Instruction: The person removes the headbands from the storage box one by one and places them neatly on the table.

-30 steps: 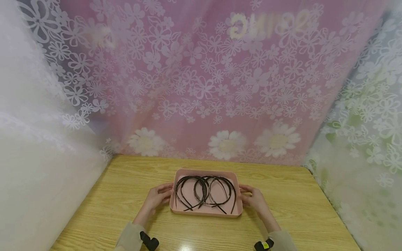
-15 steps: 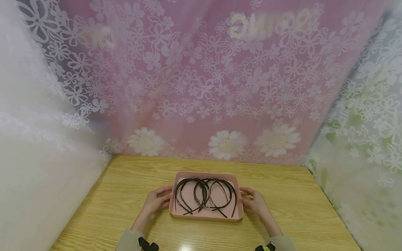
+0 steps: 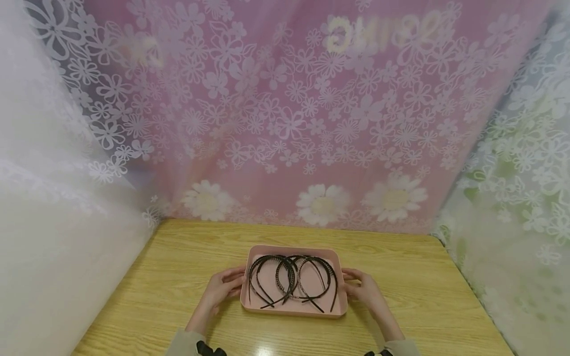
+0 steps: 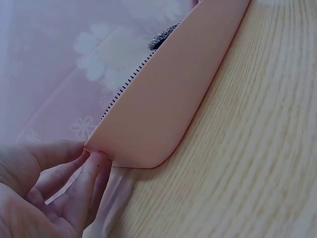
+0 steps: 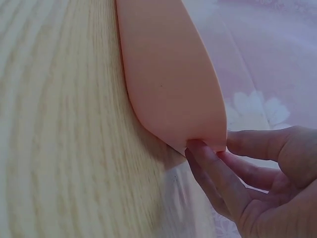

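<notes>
A shallow pink tray [image 3: 294, 313] lies on the wooden table, holding several dark headbands [image 3: 291, 277] that overlap in rings; some have comb teeth. At its left end, my left hand [image 3: 220, 288] grips the tray by thumb and fingertips. My right hand [image 3: 364, 290] grips the opposite end in the same manner. In the left wrist view, the fingers [image 4: 91, 166] meet the tray's end at a corner, and a row of headband teeth [image 4: 130, 79] shows above the rim. The right wrist view has fingertips [image 5: 198, 146] against the wall of the tray [image 5: 168, 74].
The wood-grain table [image 3: 191, 247] extends around the tray on all sides. A pink flowered curtain [image 3: 285, 123] hangs behind its far edge. Pale sheets stand at the left [image 3: 67, 222] and right [image 3: 512, 222]. Both forearms have light sleeves with black wrist devices.
The tray has slid slightly toward the person, with both hands staying at its ends. The headbands moved along inside it, their arrangement much the same.
</notes>
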### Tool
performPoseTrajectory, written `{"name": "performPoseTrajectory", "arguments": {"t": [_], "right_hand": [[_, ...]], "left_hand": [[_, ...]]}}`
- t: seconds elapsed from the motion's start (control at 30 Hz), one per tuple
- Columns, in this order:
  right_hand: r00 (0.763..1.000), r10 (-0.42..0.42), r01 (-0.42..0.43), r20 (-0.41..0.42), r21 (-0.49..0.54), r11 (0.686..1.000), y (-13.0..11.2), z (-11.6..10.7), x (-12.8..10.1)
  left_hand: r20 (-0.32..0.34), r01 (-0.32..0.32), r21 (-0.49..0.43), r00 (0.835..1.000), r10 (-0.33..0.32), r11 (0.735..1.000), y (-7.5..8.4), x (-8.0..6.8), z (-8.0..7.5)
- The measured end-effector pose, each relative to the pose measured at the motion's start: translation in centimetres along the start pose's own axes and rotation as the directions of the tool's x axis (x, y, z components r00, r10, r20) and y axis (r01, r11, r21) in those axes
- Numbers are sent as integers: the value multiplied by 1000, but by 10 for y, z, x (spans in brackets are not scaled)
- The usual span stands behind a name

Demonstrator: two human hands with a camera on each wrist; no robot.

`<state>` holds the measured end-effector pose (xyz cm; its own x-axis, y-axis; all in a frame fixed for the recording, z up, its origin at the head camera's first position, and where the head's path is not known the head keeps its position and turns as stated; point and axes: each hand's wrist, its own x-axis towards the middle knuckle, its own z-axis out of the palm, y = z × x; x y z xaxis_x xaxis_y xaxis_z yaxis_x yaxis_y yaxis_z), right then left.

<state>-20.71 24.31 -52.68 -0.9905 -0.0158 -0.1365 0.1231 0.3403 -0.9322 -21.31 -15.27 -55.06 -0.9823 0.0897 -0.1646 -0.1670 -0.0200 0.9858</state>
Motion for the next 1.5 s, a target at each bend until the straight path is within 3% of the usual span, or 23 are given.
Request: {"name": "performPoseTrajectory", "arguments": {"t": [0.63, 0.93, 1.1, 1.17, 1.23, 1.33, 1.43, 1.5], "right_hand": [[998, -18, 17, 54, 21, 1000, 1, -2, -11], [999, -19, 18, 48, 15, 1000, 1, 0, -15], [999, -18, 18, 40, 13, 1000, -1, 1, -18], [999, -27, 27, 40, 14, 1000, -1, 1, -18], [999, -34, 34, 39, 11, 999, 0, 1, -18], [999, -35, 35, 40, 6, 999, 2, 0, -18], [998, -38, 38, 49, 5, 999, 4, -1, -17], [998, -41, 41, 51, 6, 999, 4, -1, -16]], "left_hand": [[-12, -9, 39, 1000, 10, 999, 1, -13, 2], [23, -31, 42, 999, 30, 999, 4, -16, 1], [4, -73, 123, 997, 73, 990, 6, -16, 4], [-15, -137, 232, 989, 145, 963, 6, -15, 6], [-28, -203, 340, 974, 226, 918, 6, -13, 8], [-28, -280, 479, 942, 333, 832, 6, -10, 13], [-6, -326, 564, 917, 398, 758, 7, -7, 19], [17, -358, 633, 893, 450, 686, 6, -5, 22]]}}
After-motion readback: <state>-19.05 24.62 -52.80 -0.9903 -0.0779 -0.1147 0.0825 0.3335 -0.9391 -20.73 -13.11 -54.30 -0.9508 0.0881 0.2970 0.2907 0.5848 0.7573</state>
